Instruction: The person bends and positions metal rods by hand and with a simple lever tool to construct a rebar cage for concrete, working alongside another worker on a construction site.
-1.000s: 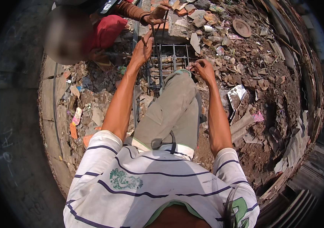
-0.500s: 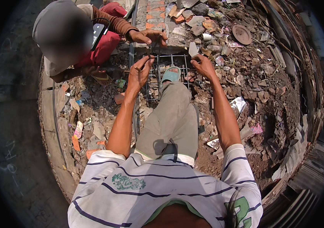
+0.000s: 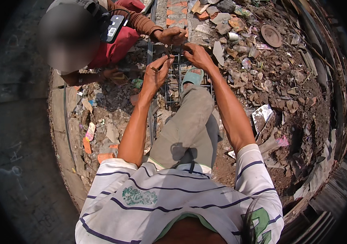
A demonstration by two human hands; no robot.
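My left hand [image 3: 157,74] is closed around a thin dark tool [image 3: 154,69], its exact kind unclear. The tip of something dark and thin also rises past its fingertips. My right hand [image 3: 199,55] has come close to it, fingers pinched; whatever they hold is too small to make out. Both hands are above a steel rebar cage [image 3: 168,94] lying in the trench. Just beyond them is a co-worker's hand [image 3: 171,35], reaching in from the left over the same spot. My sandalled foot [image 3: 192,76] stands at the cage.
A co-worker in a cap and red clothing [image 3: 110,51] crouches at the left. Long dark bars [image 3: 150,53] run beside the cage, toward a brick strip [image 3: 176,10]. Rubble and litter cover the right side, with a round brown dish [image 3: 271,35] and a flat grey shard [image 3: 218,53].
My right hand has moved left, toward my left hand. The co-worker's hand has drawn its fingers in. The whole view has shifted slightly, with the scene now further right.
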